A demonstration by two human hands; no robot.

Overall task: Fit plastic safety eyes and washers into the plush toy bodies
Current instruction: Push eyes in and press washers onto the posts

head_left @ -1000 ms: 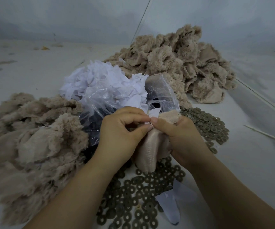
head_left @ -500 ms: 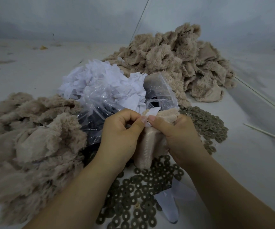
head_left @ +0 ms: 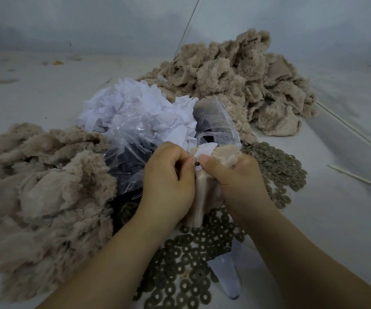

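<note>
Beige plush body (head_left: 204, 192) turned smooth side out, pinched by left hand (head_left: 169, 181) and right hand (head_left: 236, 179), small dark eye (head_left: 197, 163) between thumbs, olive washers (head_left: 186, 264) scattered beneath body

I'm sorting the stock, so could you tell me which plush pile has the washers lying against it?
The far pile of plush, right of the plastic bag; washers reach its front edge, unlike the near left pile.

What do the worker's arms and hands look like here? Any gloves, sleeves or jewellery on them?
Both are bare. The left hand and right hand wear no gloves, and no rings show on the fingers in view. Neither wrist carries a watch or bracelet. The forearms are uncovered right to the bottom edge of the picture, so no sleeve appears. The visible thumbnail on the right hand is short and plain, without polish.
</note>
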